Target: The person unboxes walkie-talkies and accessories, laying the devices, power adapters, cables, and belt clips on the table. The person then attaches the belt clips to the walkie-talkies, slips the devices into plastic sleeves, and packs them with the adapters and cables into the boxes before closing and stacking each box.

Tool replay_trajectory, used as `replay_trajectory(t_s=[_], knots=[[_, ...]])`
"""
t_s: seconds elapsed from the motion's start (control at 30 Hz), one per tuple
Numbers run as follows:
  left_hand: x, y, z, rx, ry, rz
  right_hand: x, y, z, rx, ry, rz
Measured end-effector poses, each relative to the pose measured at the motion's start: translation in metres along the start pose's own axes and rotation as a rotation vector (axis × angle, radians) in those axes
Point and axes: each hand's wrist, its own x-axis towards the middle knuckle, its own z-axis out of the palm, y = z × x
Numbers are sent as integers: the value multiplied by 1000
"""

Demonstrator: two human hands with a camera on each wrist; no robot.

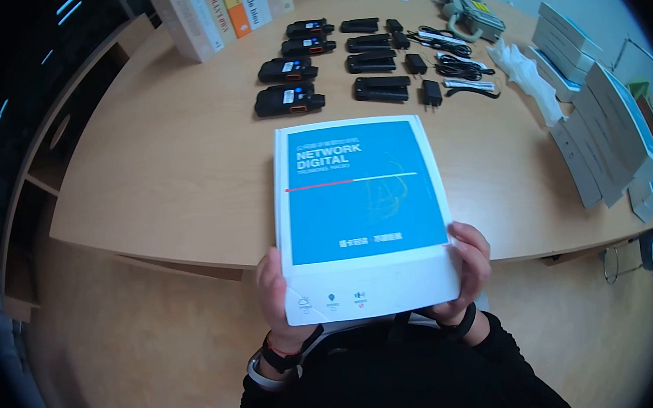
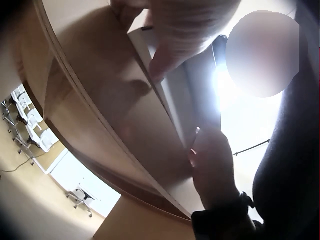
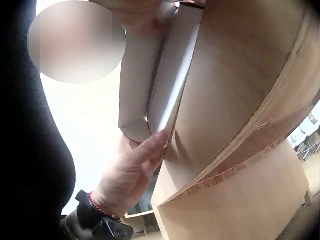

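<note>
A white box with a blue printed cover (image 1: 366,216) lies between both hands, its near end past the table's front edge. My left hand (image 1: 274,295) grips the near left side, and my right hand (image 1: 468,265) holds the near right side with fingers curled round it. In the left wrist view the left hand (image 2: 190,30) is at the top, across the box (image 2: 182,100) from the right hand (image 2: 212,167). From the right wrist, the box's pale side (image 3: 137,75) shows between the right hand (image 3: 140,15) and the left thumb and fingers (image 3: 150,147).
Beyond the box on the table (image 1: 159,156) are rows of black radios (image 1: 286,99), black clip-like parts (image 1: 381,89), adapters (image 1: 431,94) and cables (image 1: 462,68). Books (image 1: 236,10) stand at the back left. A phone (image 1: 473,16), plastic wrap (image 1: 525,78) and upright white boxes (image 1: 608,133) are right.
</note>
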Motion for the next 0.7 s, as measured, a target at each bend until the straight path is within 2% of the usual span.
replay_trajectory(t_s=[0.03, 0.1, 0.17, 0.23, 0.37, 0.43, 0.47, 0.5, 0.57, 0.7], knots=[[0, -4, -4, 11, 8, -2, -4, 1, 1, 26, 94, 13], [11, -5, -11, 151, -56, 375, -5, 2, 0, 78, 130, 3], [22, 5, -15, 178, -44, 382, -2, -1, -2, 8, 160, -6], [32, 13, -16, 218, 30, 416, 2, 0, 1, 116, 174, -32], [55, 24, -23, 207, 9, 426, 23, -2, 1, 169, 173, -96], [71, 31, -29, 252, -47, 458, 38, -9, -1, 174, 128, 42], [79, 34, -30, 255, -40, 461, 50, -13, -3, 266, 89, 48], [86, 35, -31, 204, -45, 459, 56, -14, -2, 271, 88, 40], [97, 37, -32, 159, -46, 465, 66, -15, 2, 366, 129, 163], [119, 42, -33, 65, -46, 455, 92, -13, 6, 554, 128, 205]])
